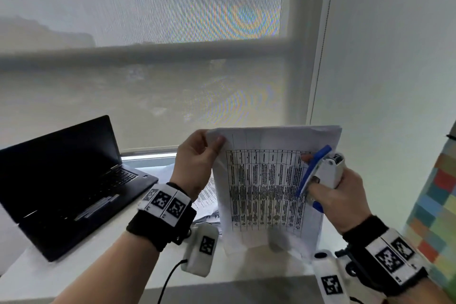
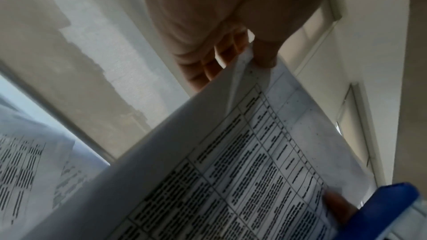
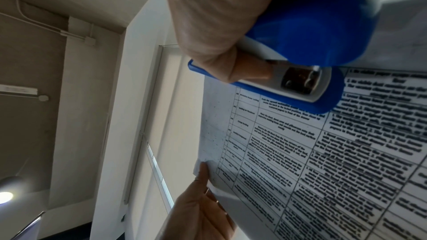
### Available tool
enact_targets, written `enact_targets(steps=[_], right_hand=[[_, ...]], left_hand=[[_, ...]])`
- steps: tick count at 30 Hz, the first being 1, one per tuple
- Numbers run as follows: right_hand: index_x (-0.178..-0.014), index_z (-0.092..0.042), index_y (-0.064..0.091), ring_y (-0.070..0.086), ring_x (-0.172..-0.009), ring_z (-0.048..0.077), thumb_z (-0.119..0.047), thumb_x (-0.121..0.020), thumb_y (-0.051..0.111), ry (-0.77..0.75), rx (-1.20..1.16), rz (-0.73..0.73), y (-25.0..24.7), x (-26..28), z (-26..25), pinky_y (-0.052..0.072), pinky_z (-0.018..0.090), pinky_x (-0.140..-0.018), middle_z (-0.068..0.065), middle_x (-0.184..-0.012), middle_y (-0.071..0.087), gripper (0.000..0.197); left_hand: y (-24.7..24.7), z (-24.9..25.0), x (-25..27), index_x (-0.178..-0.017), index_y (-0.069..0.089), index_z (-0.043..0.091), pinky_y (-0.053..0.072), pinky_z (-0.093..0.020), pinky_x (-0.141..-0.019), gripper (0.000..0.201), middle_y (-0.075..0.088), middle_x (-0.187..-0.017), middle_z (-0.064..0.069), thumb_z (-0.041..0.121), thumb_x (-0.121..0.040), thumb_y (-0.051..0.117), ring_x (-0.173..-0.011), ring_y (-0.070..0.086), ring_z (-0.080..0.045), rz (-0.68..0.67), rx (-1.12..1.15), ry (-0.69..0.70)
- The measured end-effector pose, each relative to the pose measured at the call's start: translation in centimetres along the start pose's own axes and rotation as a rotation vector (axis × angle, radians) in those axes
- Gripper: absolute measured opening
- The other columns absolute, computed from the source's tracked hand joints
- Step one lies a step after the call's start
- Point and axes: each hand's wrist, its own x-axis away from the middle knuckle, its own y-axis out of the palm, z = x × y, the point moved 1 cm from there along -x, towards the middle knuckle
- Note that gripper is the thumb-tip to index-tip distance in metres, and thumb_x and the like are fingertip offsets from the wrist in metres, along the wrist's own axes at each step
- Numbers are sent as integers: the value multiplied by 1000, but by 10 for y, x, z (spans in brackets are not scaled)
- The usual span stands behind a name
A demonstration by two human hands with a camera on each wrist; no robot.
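A stack of white sheets (image 1: 266, 180) printed with a table stands upright above the desk, its bottom edge near the tabletop. My left hand (image 1: 212, 145) pinches its top left corner, thumb in front and fingers behind. The same sheets (image 2: 254, 171) fill the left wrist view below that hand (image 2: 231, 52). My right hand (image 1: 333, 190) grips a blue and white stapler (image 1: 320, 170) at the stack's right edge, near the top. In the right wrist view the stapler (image 3: 312, 52) lies against the printed page (image 3: 323, 152), and the left hand (image 3: 198, 203) holds the far corner.
An open black laptop (image 1: 61, 175) sits on the white table (image 1: 123, 266) at the left. More printed sheets (image 1: 207, 195) lie flat behind the left wrist. A blind-covered window (image 1: 148, 57) and its cord (image 1: 320, 57) rise behind. A colourful patchwork surface (image 1: 439, 205) stands at the right.
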Motion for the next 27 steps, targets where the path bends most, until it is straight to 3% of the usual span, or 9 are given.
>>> enact_targets(steps=[1,6,10,13,16,20,24,27], right_hand=[[-88,-2,67,55,-62,20,-8,-54,58,4,-10,4,0,0,1,47,35,-53,27,-89,62,36],[-93,5,63,54,-63,25,-9,-54,58,7,3,21,1,-3,6,48,41,-54,28,-86,61,41],[-90,-2,64,58,-66,32,-12,-54,59,-22,41,20,2,-4,8,49,39,-55,20,-86,63,38],[-88,-4,65,61,-78,36,-10,-55,60,-38,26,12,2,-2,8,53,48,-62,19,-94,63,34],[-87,-5,65,61,-81,37,-9,-57,60,-40,18,-7,2,2,8,53,51,-63,18,-97,63,31],[-89,-2,64,59,-75,32,-11,-57,59,-42,42,-16,1,3,9,50,38,-57,17,-94,62,34],[-92,-5,64,58,-69,33,-11,-56,59,-28,34,-20,1,0,8,49,40,-55,19,-88,63,38],[-93,-8,65,54,-62,23,-11,-55,58,-7,12,-25,1,-2,6,46,36,-52,20,-86,62,39]], left_hand=[[1,-1,0,-91,65,9,48,-38,-75,2,68,-82,-8,9,-89,64,-77,60,-20,-20,2,-14],[11,-8,6,-101,63,10,55,-23,-73,14,74,-83,7,0,-91,59,-78,68,-7,-124,-61,-27],[17,-12,10,-110,61,15,55,-29,-87,25,71,-97,1,-3,-93,56,-91,67,-11,-83,-78,-23],[19,-15,11,-102,64,21,54,-31,-85,25,71,-94,0,-1,-91,61,-87,65,-10,16,-96,-2],[19,-20,13,-96,67,15,54,-40,-81,11,71,-89,-4,7,-89,67,-80,64,-14,79,-93,-33],[20,-24,13,-93,68,12,53,-35,-75,6,72,-86,-3,14,-87,70,-76,65,-12,60,-71,-89],[20,-23,11,-96,70,14,56,-43,-85,24,75,-92,-6,29,-76,73,-86,69,-20,25,-78,-127],[21,-21,12,-99,70,12,55,-48,-89,21,75,-93,-7,23,-81,72,-89,69,-22,25,-99,-119]])
